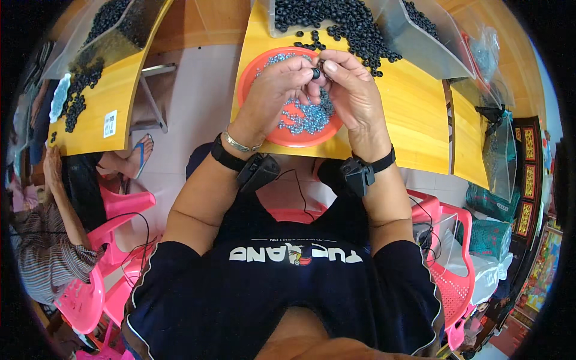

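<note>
Above a round orange-red tray [247,84] my two hands meet with their fingertips close together. My left hand [273,90] pinches a small black round piece [315,73] between thumb and fingers. The fingers of my right hand [355,84] are closed beside it, around something small and dark that I cannot make out. Many small silvery-blue pieces [309,119] lie spread in the tray under my hands. Just beyond them, a heap of black ring-shaped pieces [354,36] spills across the yellow table [414,114].
Clear plastic bins [429,51] with more black pieces stand at the far side. On the left, a person's arm [66,192] rests by another yellow table [129,78] with black pieces. Pink plastic chairs [84,300] stand left; a red chair [450,282] stands right.
</note>
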The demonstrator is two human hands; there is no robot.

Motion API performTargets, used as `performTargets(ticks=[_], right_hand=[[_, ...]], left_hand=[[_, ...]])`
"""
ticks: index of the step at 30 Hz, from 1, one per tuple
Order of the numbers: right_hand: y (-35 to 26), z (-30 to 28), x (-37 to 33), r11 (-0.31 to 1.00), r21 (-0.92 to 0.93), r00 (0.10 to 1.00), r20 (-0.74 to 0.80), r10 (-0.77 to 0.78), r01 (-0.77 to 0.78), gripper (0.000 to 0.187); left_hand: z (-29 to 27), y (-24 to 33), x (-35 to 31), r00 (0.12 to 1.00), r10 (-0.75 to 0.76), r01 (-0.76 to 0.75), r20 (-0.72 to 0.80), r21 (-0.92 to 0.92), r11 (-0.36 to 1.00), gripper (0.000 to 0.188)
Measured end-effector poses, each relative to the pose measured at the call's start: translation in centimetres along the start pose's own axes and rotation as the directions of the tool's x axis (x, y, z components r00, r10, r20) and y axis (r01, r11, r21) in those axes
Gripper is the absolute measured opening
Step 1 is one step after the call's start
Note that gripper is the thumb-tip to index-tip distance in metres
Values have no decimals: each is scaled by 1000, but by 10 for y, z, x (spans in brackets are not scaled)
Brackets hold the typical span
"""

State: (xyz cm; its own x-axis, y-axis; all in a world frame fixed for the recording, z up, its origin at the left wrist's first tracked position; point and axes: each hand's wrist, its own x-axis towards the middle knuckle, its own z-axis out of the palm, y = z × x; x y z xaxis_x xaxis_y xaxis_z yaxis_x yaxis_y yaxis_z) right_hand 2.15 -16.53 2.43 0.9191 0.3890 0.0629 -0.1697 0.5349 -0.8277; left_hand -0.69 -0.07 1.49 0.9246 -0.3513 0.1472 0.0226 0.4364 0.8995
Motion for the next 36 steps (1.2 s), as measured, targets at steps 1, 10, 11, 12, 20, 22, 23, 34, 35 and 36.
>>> performTargets(ticks=[1, 10, 11, 12, 20, 22, 23, 34, 35, 36], right_hand=[[0, 1, 0, 1000, 1, 1000, 0, 0, 0, 17], [-2, 8, -2, 979, -180, 995, 16, -94, 96, 18], [-5, 8, -3, 979, -184, 996, 40, -80, 86, 17], [-7, 8, -3, 979, -188, 996, 64, -66, 77, 16], [-16, 7, -7, 907, -369, 977, 16, -213, 204, 18], [-18, 8, -8, 886, -405, 972, 34, -230, 224, 19], [-18, 9, -9, 876, -420, 970, 48, -240, 238, 18], [-20, 7, -9, 712, -608, 934, 173, -314, 351, 17], [-21, 8, -9, 644, -662, 920, 213, -329, 383, 18], [-21, 8, -8, 570, -710, 905, 254, -340, 414, 19]], left_hand=[[-1, -1, 0, 1000, 10, -10, 0, -19, 1000, 26], [0, -2, -1, 999, 37, -39, -28, -77, 996, 26], [1, -1, -1, 999, 37, -39, -29, -77, 996, 26], [3, 1, -1, 998, 35, -38, -43, -71, 997, 23], [6, 2, 0, 996, 60, -61, -73, -17, 998, 21], [7, 3, 0, 991, 97, -93, -91, 50, 994, 20], [7, 3, 0, 991, 97, -92, -91, 50, 994, 20], [5, -3, 0, 982, 177, -157, -71, 220, 963, 21], [5, -3, -1, 982, 176, -157, -71, 220, 963, 21], [6, -4, -1, 981, 168, -145, -93, 217, 965, 21]])
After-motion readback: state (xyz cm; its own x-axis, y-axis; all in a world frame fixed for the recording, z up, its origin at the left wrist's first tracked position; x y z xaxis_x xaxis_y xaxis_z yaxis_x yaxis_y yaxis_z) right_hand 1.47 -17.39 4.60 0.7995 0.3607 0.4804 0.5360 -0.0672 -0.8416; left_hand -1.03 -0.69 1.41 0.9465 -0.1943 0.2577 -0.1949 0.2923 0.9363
